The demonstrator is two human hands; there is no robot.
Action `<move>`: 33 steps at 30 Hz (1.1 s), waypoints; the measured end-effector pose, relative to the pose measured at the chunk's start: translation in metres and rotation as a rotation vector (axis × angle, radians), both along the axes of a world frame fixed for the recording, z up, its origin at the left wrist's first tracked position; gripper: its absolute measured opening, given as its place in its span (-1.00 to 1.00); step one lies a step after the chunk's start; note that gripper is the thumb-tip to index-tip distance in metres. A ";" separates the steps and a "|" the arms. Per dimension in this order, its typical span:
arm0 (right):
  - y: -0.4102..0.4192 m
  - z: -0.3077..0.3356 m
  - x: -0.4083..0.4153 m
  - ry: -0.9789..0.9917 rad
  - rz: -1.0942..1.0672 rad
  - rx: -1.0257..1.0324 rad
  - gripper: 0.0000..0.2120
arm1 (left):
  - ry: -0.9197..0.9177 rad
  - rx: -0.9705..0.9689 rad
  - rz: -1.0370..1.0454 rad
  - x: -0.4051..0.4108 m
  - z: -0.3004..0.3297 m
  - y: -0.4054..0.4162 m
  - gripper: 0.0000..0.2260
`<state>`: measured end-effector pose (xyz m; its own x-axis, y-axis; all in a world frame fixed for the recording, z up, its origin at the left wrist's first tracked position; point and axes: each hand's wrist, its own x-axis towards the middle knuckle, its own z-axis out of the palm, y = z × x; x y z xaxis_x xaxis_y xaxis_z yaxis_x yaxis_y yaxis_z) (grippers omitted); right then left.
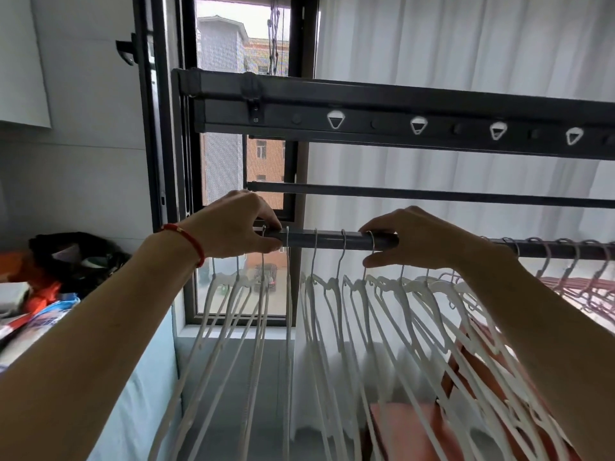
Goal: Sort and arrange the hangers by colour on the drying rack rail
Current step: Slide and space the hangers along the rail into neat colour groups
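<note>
Behind rail point(329, 241), curtain point(466, 44); clutter point(50, 281) left.

Smooth dark metal rail point(329, 240), matt white plastic hangers point(332, 294) on thin wire hooks point(343, 247)

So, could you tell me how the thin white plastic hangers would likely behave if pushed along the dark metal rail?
The thin white plastic hangers probably slide easily, since their wire hooks sit loosely over the smooth dark metal rail. They look light, so they would likely swing and tangle.

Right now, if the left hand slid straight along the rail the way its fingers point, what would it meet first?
Probably the white hanger hook just right of the left hand on the rail; the right hand lies further along.
</note>
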<state>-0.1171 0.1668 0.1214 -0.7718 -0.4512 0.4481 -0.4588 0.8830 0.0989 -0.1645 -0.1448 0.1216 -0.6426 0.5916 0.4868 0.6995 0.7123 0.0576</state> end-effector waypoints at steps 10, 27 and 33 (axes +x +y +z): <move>0.036 0.003 0.016 -0.102 -0.074 -0.049 -0.29 | -0.057 -0.100 0.069 0.014 0.008 0.006 -0.75; 0.049 -0.001 -0.002 -0.035 -0.007 -0.048 -0.65 | 0.118 -0.193 0.040 0.025 0.005 0.131 -0.67; 0.053 -0.003 -0.005 -0.025 0.023 -0.045 -0.59 | 0.148 -0.197 0.072 0.021 0.001 0.142 -0.84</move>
